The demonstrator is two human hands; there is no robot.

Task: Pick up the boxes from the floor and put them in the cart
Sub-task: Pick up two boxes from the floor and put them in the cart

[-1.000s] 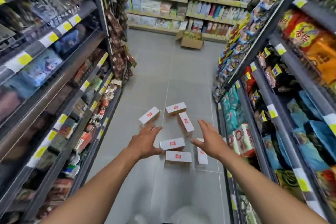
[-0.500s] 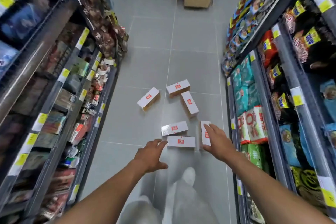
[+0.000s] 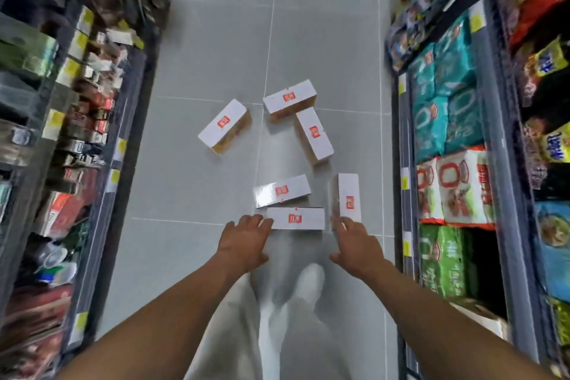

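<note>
Head view is filled by a grey tiled floor (image 3: pixel 216 40) between two stocked shelf racks, the left rack (image 3: pixel 61 133) blurred and the right rack (image 3: pixel 456 139) packed with snack bags. Six white boxes with red labels are scattered on the tiles mid-aisle. The nearest box (image 3: pixel 296 218) is flanked by both hands. The left hand (image 3: pixel 245 241) is held spread, its fingertips at the box's left end. The right hand (image 3: pixel 354 245) is likewise spread, fingers touching the near end of an upright-lying box (image 3: pixel 348 197).
</note>
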